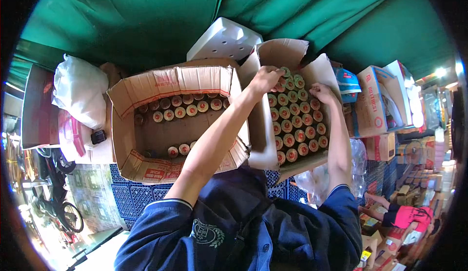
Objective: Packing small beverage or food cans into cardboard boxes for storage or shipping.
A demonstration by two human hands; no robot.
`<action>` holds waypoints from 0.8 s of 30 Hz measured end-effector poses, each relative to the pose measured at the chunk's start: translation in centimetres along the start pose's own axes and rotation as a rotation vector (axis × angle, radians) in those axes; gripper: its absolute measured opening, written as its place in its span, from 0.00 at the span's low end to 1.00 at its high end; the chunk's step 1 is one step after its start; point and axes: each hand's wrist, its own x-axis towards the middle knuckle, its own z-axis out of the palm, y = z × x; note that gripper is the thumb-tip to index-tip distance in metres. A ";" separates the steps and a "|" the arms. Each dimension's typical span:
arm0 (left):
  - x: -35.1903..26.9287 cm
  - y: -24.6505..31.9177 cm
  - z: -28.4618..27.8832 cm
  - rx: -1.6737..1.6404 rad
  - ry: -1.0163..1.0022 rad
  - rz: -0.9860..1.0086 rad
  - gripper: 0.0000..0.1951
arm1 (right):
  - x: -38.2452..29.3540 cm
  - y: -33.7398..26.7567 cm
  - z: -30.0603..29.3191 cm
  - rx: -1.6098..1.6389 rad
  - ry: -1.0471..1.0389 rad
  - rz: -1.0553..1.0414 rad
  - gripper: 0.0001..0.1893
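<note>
Two cardboard boxes stand side by side before me. In the right cardboard box (pixel 323 71) are rows of round jars or cans with gold lids (pixel 299 135) marked in red. My left hand (pixel 268 79) is at its far left part, fingers bent against a lid; whether it grips that container is hard to tell. Near the right inner wall, my right hand (pixel 322 92) hovers by the lids with curled fingers, its hold unclear. The left cardboard box (pixel 122 139) holds similar containers (pixel 191 110) along its far and near sides, with bare cardboard bottom between; my left forearm crosses over it.
A white foam box (pixel 226 40) is behind the boxes, against green sheeting (pixel 146 11). A stuffed white plastic bag (pixel 80 88) stands left; an open carton (pixel 371 102) stands right. Blue plastic crates (pixel 140 198) lie below. A person (pixel 409 218) bends among cartons far right.
</note>
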 end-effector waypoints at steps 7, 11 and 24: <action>-0.4 -0.1 -0.3 0.009 0.004 0.020 0.20 | -0.6 -1.3 -0.2 0.014 -0.010 -0.055 0.19; -0.4 -0.1 0.1 -0.006 -0.016 0.026 0.20 | -0.7 -0.5 0.0 0.032 0.052 -0.073 0.19; 0.3 -1.2 -0.8 -0.048 0.002 0.026 0.20 | -1.0 -1.6 -1.1 0.025 0.000 -0.019 0.21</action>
